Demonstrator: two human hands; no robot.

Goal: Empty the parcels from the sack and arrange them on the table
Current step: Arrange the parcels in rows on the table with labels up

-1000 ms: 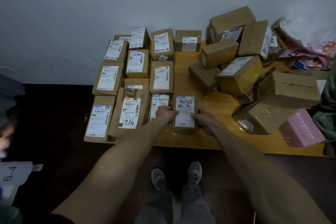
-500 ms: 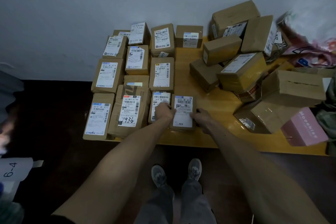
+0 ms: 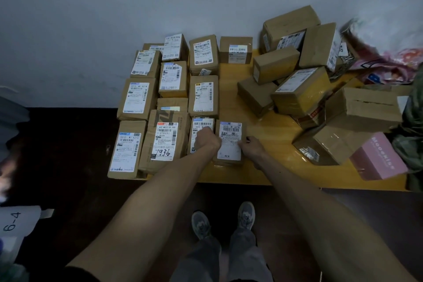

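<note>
A left hand (image 3: 207,142) and right hand (image 3: 251,147) curl their fingers around the sides of a small parcel (image 3: 230,144) lying label-up near the table's (image 3: 229,94) front edge, seemingly squaring it against the neat rows (image 3: 174,80) on the table's left half.

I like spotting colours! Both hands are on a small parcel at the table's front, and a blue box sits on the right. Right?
No: the head view shows that box is pink, not blue. The left hand and right hand do touch the small parcel.
</note>
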